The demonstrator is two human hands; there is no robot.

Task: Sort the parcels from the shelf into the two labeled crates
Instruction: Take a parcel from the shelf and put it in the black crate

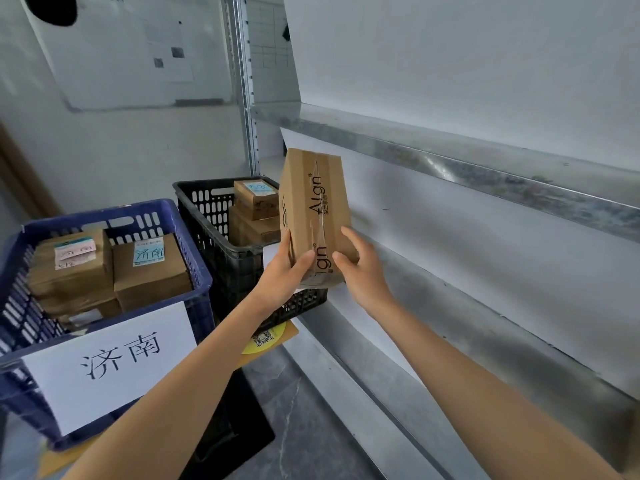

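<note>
A tall brown cardboard parcel with "Aign" printed on it is held upright in the air, between the shelf and the black crate. My left hand grips its lower left edge, thumb across the front. My right hand holds its lower right side. The blue crate at the left carries a white paper label with Chinese characters and holds several labelled brown parcels. The black crate behind it holds a few stacked brown parcels.
A metal shelf unit with white boards fills the right side; its post rises beside the black crate. A yellow item with a QR code lies under the black crate. Dark floor shows below my arms.
</note>
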